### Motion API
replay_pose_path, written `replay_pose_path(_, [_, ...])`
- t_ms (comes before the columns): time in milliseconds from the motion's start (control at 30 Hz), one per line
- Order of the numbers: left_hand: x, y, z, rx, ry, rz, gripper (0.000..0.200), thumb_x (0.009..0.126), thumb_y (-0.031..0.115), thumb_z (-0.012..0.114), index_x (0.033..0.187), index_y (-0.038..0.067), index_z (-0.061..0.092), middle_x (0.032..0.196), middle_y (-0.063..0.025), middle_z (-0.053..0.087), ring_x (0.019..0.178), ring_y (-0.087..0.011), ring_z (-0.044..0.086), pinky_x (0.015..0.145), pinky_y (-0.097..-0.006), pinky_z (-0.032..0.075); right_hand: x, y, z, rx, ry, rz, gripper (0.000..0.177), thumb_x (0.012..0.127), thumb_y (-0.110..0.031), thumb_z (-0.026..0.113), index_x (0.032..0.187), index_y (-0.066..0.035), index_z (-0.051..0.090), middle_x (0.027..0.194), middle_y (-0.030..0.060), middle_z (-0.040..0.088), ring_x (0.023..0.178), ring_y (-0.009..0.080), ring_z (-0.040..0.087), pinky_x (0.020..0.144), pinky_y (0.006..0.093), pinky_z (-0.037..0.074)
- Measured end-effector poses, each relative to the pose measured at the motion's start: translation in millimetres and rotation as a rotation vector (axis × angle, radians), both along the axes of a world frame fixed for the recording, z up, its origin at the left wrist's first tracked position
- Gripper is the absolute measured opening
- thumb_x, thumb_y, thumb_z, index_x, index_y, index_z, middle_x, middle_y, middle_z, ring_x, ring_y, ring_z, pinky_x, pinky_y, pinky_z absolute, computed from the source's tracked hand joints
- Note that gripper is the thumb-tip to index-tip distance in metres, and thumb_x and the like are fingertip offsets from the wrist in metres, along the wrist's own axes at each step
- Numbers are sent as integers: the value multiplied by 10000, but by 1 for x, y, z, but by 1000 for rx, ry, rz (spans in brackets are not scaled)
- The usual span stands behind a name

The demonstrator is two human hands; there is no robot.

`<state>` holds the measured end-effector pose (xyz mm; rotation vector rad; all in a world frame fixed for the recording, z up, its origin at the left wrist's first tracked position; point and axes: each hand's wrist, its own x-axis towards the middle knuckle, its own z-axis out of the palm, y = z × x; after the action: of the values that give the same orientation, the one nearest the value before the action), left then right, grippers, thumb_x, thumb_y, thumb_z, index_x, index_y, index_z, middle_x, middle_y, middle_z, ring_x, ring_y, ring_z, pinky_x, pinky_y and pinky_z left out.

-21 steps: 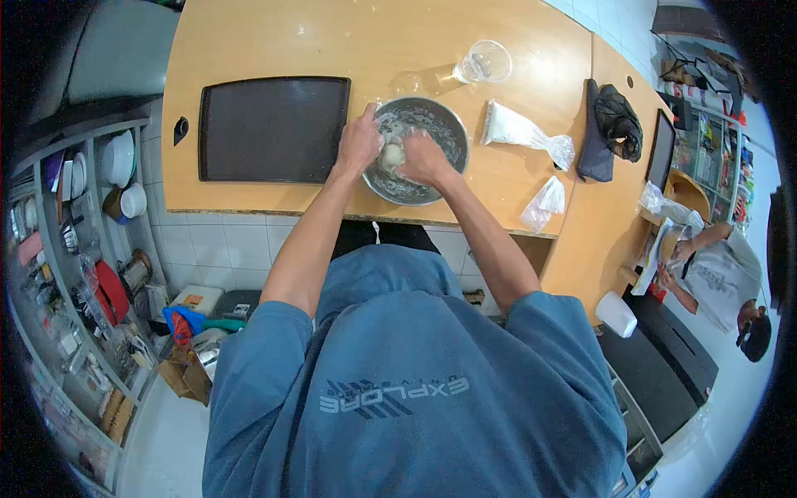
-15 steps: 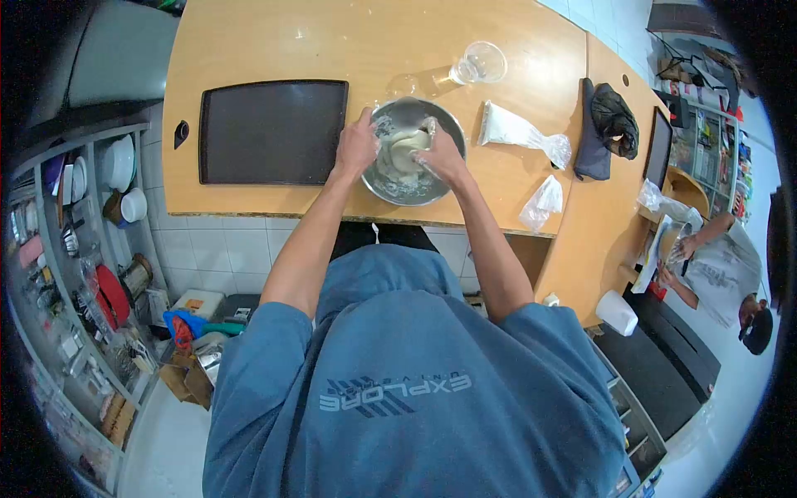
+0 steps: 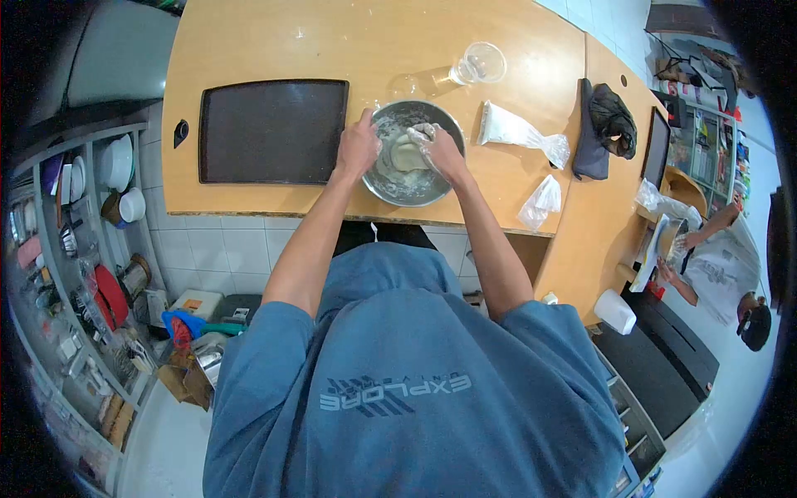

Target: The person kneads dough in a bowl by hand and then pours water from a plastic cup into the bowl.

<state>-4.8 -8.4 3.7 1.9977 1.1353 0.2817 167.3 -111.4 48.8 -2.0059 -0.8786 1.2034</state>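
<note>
A round steel mixing bowl [image 3: 408, 196] on the wooden counter [image 3: 332, 37] holds a pale lump of dough [image 3: 403, 157]. The left hand [image 3: 359, 149] grips the bowl's rim; the right hand [image 3: 441, 153] closes over the dough. Kneading probably goes best with the rim braced and the dough folded inward.
</note>
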Motion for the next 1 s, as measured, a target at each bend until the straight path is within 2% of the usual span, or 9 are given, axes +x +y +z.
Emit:
replay_pose_path(100, [1, -1, 6, -10, 12, 16, 257, 918, 88, 617, 1148, 50, 508, 848, -315, 648, 860, -535, 632, 737, -601, 494, -1, -9, -36, -50, -229, 67, 330, 840, -296, 723, 917, 25, 739, 921, 294, 698, 876, 463, 680, 792, 480, 549])
replay_pose_path(200, [1, -1, 6, -28, 25, 24, 252, 921, 88, 611, 1148, 50, 508, 845, -318, 645, 859, -532, 633, 740, -597, 491, -30, -21, -40, 28, -659, 219, 302, 885, -297, 658, 888, -11, 755, 841, 278, 686, 786, 487, 665, 735, 513, 553])
replay_pose_path(233, [1, -1, 5, -30, 20, 21, 252, 922, 88, 608, 1150, 46, 509, 842, -318, 645, 859, -531, 633, 740, -595, 492, -44, -17, -15, -60, -649, 199, 303, 906, -299, 620, 898, -31, 760, 858, 260, 683, 847, 455, 674, 787, 536, 534])
replay_pose_path(333, [1, -1, 2, -37, 3, 17, 245, 929, 90, 601, 1147, 30, 508, 833, -315, 647, 860, -525, 635, 735, -590, 490, -68, -20, -7, 52, -715, 77, 284, 884, -309, 629, 914, -59, 762, 955, 236, 696, 959, 414, 670, 877, 553, 500])
replay_pose_path(367, [1, -1, 1, -40, -2, 17, 242, 931, 91, 599, 1145, 24, 508, 830, -313, 647, 861, -522, 636, 733, -588, 489, -73, -24, -16, 23, -798, 116, 277, 884, -313, 632, 948, -75, 759, 1054, 201, 699, 1043, 371, 651, 938, 572, 455])
replay_pose_path(467, [0, -1, 4, 22, -5, 12, 187, 934, 71, 581, 1088, 2, 502, 814, -294, 667, 819, -505, 653, 701, -574, 507, -72, -9, -12, -222, -719, 184, 290, 884, -322, 626, 981, -84, 761, 1103, 174, 698, 1036, 361, 655, 951, 561, 449])
replay_pose_path(567, [1, 0, 5, 28, 9, 9, 174, 928, 64, 587, 1064, 5, 495, 799, -293, 661, 814, -509, 647, 685, -574, 506, -70, 8, -5, -323, -638, 193, 322, 886, -350, 610, 982, -82, 759, 1170, 151, 682, 1103, 345, 628, 965, 549, 433])
replay_pose_path(667, [1, 0, 8, -33, 39, 9, 212, 930, 80, 590, 1112, 4, 513, 820, -320, 647, 857, -525, 635, 713, -592, 483, -77, 9, -25, -188, -822, 196, 362, 838, -375, 655, 1000, -61, 735, 1142, 147, 671, 1150, 324, 587, 966, 547, 436])
replay_pose_path(1000, [-2, 1, 7, -15, 4, 18, 124, 957, 80, 546, 1031, -2, 489, 725, -312, 624, 733, -523, 625, 634, -590, 483, -69, 52, -60, -245, -836, -12, 432, 768, -386, 667, 1042, -57, 724, 1124, 147, 701, 1175, 307, 583, 1008, 531, 411])
